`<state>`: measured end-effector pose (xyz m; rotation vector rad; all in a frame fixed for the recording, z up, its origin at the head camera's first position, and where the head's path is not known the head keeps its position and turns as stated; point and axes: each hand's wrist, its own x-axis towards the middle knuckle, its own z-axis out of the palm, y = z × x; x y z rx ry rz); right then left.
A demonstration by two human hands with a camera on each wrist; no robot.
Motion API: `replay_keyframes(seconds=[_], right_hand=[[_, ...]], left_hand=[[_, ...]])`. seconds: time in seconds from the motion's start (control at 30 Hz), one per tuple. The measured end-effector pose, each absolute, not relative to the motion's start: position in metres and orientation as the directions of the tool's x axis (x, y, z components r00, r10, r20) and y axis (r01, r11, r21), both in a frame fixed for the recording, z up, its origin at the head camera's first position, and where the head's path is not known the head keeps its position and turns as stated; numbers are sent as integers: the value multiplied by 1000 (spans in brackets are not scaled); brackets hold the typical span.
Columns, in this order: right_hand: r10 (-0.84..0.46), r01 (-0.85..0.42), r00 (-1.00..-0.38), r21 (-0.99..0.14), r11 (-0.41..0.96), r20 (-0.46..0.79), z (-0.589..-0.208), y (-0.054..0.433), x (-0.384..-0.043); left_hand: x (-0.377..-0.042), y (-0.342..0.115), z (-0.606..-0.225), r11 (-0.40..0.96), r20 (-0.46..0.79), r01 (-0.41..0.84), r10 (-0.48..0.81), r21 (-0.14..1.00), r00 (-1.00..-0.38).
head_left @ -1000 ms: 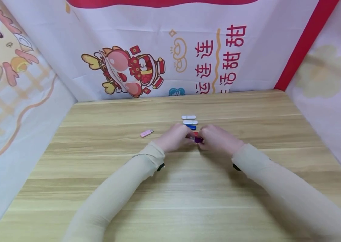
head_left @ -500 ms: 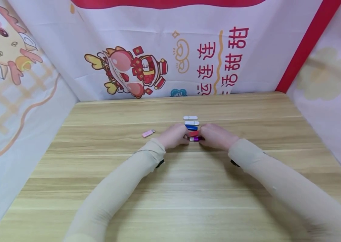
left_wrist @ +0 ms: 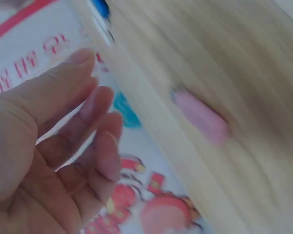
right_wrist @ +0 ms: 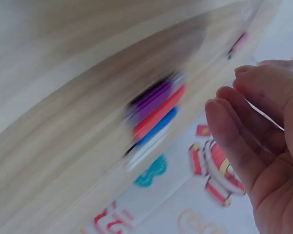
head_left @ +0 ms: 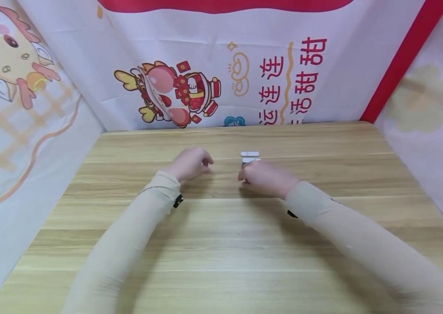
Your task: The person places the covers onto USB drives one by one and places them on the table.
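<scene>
My left hand (head_left: 191, 164) hovers over the table with loosely curved fingers and holds nothing. The pink USB stick (left_wrist: 201, 117) lies apart from its fingertips in the left wrist view; in the head view that hand hides it. Loosely bent and holding nothing, my right hand (head_left: 267, 176) is above a row of USB sticks and covers most of them in the head view. From the right wrist, a purple stick (right_wrist: 150, 102), a red stick (right_wrist: 159, 113) and a blue stick (right_wrist: 158, 126) show side by side, somewhat blurred. Two white sticks, including the farthest white stick (head_left: 250, 154), continue the row.
The wooden table (head_left: 221, 261) extends around both hands. Behind it hangs a white printed cloth (head_left: 190, 35) with cartoon figures and red characters. Similar cloth walls stand at the left and right sides.
Both hands have let go of the purple USB stick, which now lies in the row. My left hand has moved left to the pink stick; my right hand has shifted slightly left over the row.
</scene>
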<state>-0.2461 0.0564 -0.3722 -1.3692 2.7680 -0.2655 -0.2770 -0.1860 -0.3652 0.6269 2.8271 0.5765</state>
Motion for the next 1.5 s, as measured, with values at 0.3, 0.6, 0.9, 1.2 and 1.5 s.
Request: replay_keyframes(seconds=[0.3, 0.6, 0.9, 1.2, 1.5], right_hand=[[-744, -713, -665, -240, 659, -68, -376, -4, -240], [-703, -656, -697, -268, 706, -143, -385, -37, -236], [-696, -640, -685, -279, 716, -216, -382, -38, -234], [-703, -638, -692, -315, 702, -166, -383, -22, -231], [-721, -718, -673, -376, 585, 165, -370, 14, -230]], left_hand=[[-283, -232, -389, 862, -183, 283, 386, 421, -904], [-283, -232, -393, 866, -182, 310, 403, 393, -897], [-283, -227, -393, 864, -168, 318, 406, 390, -898], [-280, -222, -391, 887, -228, 240, 348, 395, -909], [-268, -214, -386, 843, -187, 298, 414, 448, -891]])
